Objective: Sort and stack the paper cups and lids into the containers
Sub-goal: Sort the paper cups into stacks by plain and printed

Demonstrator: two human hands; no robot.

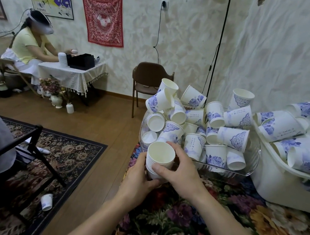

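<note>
Holding the nested cup stack at the bench's left edge, left grip and right grip both curl round it. Squeezing could crush rims, and nudging the heaped clear tray just behind could spill loose cups to the floor.

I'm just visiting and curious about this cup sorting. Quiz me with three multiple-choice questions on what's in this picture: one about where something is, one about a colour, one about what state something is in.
1. Where does the stray cup off the table lie?
A. On the brown chair
B. On the floor at the rug's edge
C. On the far white-clothed table

2. What colour are the flowers printed on the cups?
A. Blue-purple
B. Green
C. Orange

3. What are the two hands doing?
A. Resting flat on the table
B. Both holding one nested stack of cups
C. Each lifting a separate lid

Answers:
1 B: the stray cup lies on its side low at the left, by the rug.
2 A: the loose cups in the clear tray show blue-purple blooms.
3 B: the left hand and right hand wrap around the stack of cups.
</note>
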